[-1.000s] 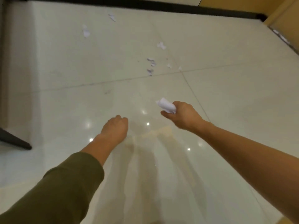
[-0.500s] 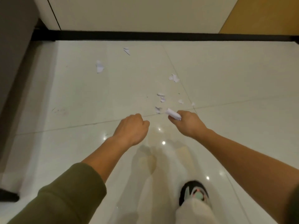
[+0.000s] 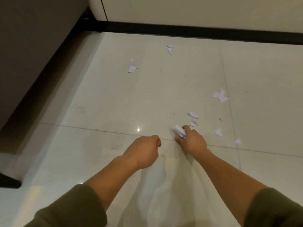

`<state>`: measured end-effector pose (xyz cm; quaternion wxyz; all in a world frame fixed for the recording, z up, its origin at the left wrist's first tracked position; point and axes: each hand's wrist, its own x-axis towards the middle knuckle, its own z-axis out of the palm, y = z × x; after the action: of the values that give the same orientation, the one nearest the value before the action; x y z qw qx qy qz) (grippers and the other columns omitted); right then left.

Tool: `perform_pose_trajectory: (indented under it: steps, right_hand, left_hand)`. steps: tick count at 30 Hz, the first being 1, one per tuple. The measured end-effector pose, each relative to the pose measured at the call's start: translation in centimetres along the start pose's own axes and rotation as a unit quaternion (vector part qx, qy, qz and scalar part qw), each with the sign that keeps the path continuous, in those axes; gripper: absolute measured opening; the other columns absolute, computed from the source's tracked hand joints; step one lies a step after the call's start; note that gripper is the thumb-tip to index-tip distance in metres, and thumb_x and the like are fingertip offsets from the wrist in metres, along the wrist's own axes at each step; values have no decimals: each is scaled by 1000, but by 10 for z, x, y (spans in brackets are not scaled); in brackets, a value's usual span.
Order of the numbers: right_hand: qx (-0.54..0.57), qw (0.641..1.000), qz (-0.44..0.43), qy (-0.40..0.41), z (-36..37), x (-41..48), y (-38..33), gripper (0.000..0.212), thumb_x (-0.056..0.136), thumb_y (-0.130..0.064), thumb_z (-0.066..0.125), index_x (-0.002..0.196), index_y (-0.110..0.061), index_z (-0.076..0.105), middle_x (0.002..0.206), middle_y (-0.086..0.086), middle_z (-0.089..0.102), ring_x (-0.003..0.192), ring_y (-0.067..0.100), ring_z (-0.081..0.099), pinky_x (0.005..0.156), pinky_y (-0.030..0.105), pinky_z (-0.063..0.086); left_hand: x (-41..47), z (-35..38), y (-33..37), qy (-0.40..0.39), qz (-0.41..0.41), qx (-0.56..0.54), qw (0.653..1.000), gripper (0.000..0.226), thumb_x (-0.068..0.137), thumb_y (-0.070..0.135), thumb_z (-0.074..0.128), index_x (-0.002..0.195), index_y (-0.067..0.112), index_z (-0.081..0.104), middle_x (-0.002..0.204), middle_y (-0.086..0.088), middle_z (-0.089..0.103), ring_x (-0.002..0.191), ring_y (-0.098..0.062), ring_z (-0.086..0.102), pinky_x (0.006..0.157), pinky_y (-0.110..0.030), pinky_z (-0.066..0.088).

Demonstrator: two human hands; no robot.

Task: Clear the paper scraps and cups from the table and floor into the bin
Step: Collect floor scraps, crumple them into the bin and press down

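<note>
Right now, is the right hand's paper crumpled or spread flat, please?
Crumpled: the paper sticks out of the right hand as a rolled wad.

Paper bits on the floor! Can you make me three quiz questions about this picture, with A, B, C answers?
1. Where is the crumpled paper wad?
A) in the right hand
B) in a bin
C) inside a cup

2. What colour are the sleeves?
A) red
B) olive green
C) blue

3. How is the left hand?
A) lying flat and spread out
B) holding a cup
C) curled into a fist

Answers:
1 A, because the right hand's fingers pinch the wad.
2 B, because both cuffs look olive green.
3 C, because it is balled up tight and no paper shows in it.
</note>
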<state>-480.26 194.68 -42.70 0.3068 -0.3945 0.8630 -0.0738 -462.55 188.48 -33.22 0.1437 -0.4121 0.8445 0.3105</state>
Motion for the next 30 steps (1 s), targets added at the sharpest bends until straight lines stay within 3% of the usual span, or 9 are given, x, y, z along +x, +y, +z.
perform_pose_trajectory:
  steps: [5,8,12,15,17,22,25,28,30]
  right_hand:
    - [7,999,-31,-15,-10,11,12,7,91,-16,47,86,-13,44,89,10,61,91,32,59,67,31,39]
    - [42,998,-45,-17,-53,-1,23,6,94,-13,42,97,-14,47,87,4,62,82,27,57,56,20,32]
    - [77,996,2,-33,-102,-27,46,13,96,-20,41,88,-11,47,88,13,67,69,27,65,54,24,43]
    - [129,989,52,-44,-117,-27,67,18,94,-22,39,90,-14,55,85,9,68,70,24,68,61,30,52]
    - [142,987,65,-27,-117,-19,82,19,95,-14,38,96,-13,57,87,9,67,68,19,65,56,22,50]
    - [140,985,92,38,-108,-1,124,17,92,-3,38,92,-11,53,88,8,60,70,19,56,59,22,45]
    - [142,985,80,53,-103,2,146,12,95,-19,44,101,-13,53,85,2,59,70,13,54,58,19,40]
    - [175,978,103,45,-95,5,159,28,87,-40,59,105,-27,41,88,-6,58,78,10,58,64,21,43]
    - [176,977,117,31,-88,6,163,40,82,-40,66,110,-28,40,93,-7,57,85,13,58,70,23,43]
  left_hand:
    - [46,-7,8,13,-8,16,1000,33,96,11,34,122,16,53,119,-8,59,105,-24,56,81,-27,42]
    - [77,-13,31,-4,-12,39,999,31,91,7,35,115,8,55,115,-11,60,102,-27,56,80,-30,43]
    - [100,-24,66,-22,48,117,992,28,97,18,36,104,5,60,112,-12,61,100,-26,58,74,-27,38]
    - [115,-21,83,-32,92,152,984,35,102,29,32,113,9,59,116,-13,56,104,-27,56,79,-28,39]
    - [129,-10,87,-23,120,177,977,31,102,27,35,125,14,52,119,-12,51,107,-27,53,83,-29,40]
    - [182,35,90,-9,117,78,990,39,93,38,50,122,12,42,115,-10,48,100,-23,51,78,-28,40]
    - [198,58,86,-2,138,67,988,43,92,33,53,128,14,38,111,-9,49,97,-22,50,75,-25,38]
    - [201,72,78,63,178,106,976,29,96,32,41,98,8,57,85,-9,58,71,-22,56,61,-30,46]
    - [205,83,65,109,196,155,962,53,100,36,20,73,9,57,61,-5,53,47,-19,49,44,-26,37]
